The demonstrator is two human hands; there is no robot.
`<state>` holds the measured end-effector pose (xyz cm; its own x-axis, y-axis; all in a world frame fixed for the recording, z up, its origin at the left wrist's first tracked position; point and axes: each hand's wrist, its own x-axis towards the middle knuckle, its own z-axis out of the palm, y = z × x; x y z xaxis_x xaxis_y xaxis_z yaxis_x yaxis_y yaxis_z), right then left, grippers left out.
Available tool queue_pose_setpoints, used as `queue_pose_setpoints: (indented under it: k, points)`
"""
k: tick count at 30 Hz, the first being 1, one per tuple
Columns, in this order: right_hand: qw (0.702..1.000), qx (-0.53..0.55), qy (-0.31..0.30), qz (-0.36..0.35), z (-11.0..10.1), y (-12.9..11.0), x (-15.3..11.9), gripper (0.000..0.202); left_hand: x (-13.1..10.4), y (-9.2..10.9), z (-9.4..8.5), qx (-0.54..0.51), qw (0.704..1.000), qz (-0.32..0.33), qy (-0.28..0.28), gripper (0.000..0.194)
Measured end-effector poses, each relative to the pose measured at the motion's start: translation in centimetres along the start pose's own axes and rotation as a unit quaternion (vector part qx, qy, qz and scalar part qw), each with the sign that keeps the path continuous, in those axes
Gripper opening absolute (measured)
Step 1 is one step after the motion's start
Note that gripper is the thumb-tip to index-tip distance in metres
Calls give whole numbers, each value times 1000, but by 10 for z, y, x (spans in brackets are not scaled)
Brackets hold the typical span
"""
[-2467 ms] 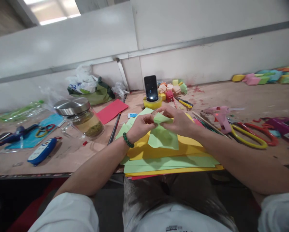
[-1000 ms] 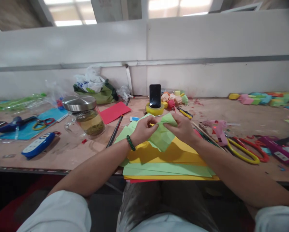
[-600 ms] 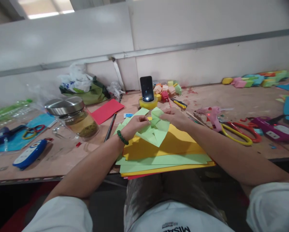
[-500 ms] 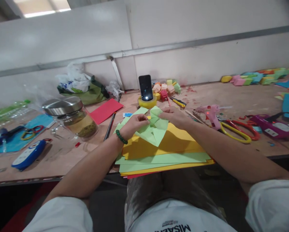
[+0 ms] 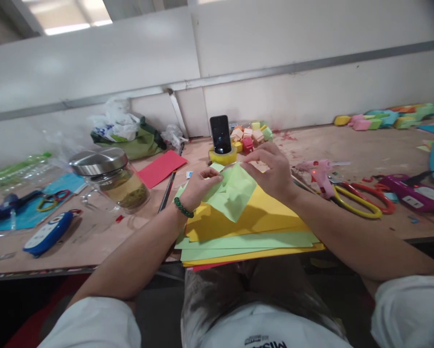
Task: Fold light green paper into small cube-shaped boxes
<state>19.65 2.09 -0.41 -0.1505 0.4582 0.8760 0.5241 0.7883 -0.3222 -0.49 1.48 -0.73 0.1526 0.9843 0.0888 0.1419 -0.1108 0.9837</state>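
Observation:
A light green sheet of paper (image 5: 235,195) with creases is held up between my hands, above a stack of coloured paper. My left hand (image 5: 199,187), with a green bead bracelet on the wrist, pinches its left edge. At its upper right corner, my right hand (image 5: 271,171) has thumb and forefinger closed on the paper's tip. The stack's top sheets are yellow paper (image 5: 271,212), with green sheets (image 5: 246,240) below and a bit of red at the bottom.
Behind stands a phone (image 5: 220,134) in a yellow tape roll (image 5: 222,155), beside small folded paper cubes (image 5: 248,135). At left are a lidded glass jar (image 5: 122,186) and a blue-white remote-like device (image 5: 48,233). Rightward lie a pink glue gun (image 5: 322,176), scissors (image 5: 358,203) and a purple power strip (image 5: 416,193).
My right hand has lifted and turned, its fingers now at the paper's upper corner. The paper's right part has flattened over the inner folds. My left hand keeps its pinch.

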Motion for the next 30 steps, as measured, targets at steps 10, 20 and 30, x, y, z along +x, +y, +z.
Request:
queue_pose_setpoints:
  k: [10,20,30]
  points:
    - [990,-85,-108,-28,11,3,-8,15,-9,1,6,65,988,136,34,15]
    - [990,-21,-139,-2,6,-8,-5,16,-14,0,9,145,951,269,48,17]
    - [989,60,-129,29,1,-15,-5,10,-17,3,12,180,930,314,56,16]
